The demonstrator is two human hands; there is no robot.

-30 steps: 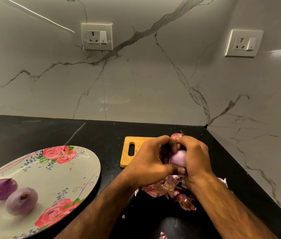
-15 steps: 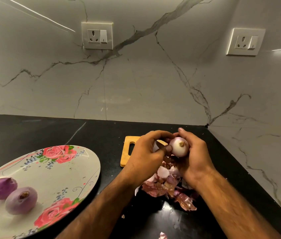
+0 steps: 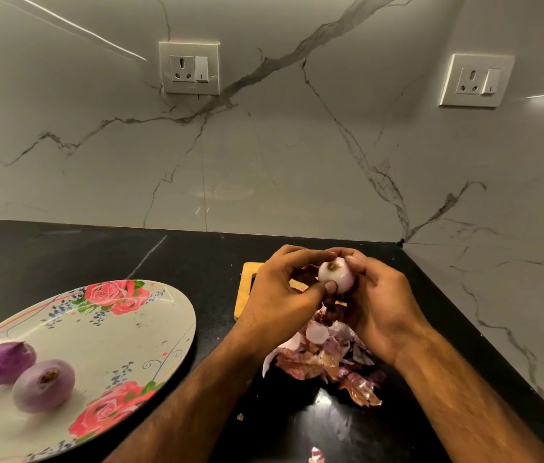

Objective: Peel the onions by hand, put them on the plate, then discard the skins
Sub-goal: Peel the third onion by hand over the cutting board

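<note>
A small pale peeled onion (image 3: 338,273), root end up, sits between both hands above the counter. My right hand (image 3: 380,302) cups it from the right with curled fingers. My left hand (image 3: 280,295) grips it from the left, thumb tip pressed on its front. A strip of dark skin (image 3: 330,310) hangs below the onion. A pile of pink and brown onion skins (image 3: 327,359) lies on the black counter under the hands. The floral plate (image 3: 130,329) at the left carries two peeled purple onions (image 3: 6,362) (image 3: 44,385).
A small wooden cutting board (image 3: 247,289) lies behind my left hand, mostly hidden. One loose skin scrap (image 3: 316,455) lies near the front edge. The marble wall corner closes in on the right, with two sockets (image 3: 189,68) (image 3: 476,80) above the counter.
The onion has been turned and lifted slightly, now showing its pale peeled surface and root end. More skin has come off onto the pile.
</note>
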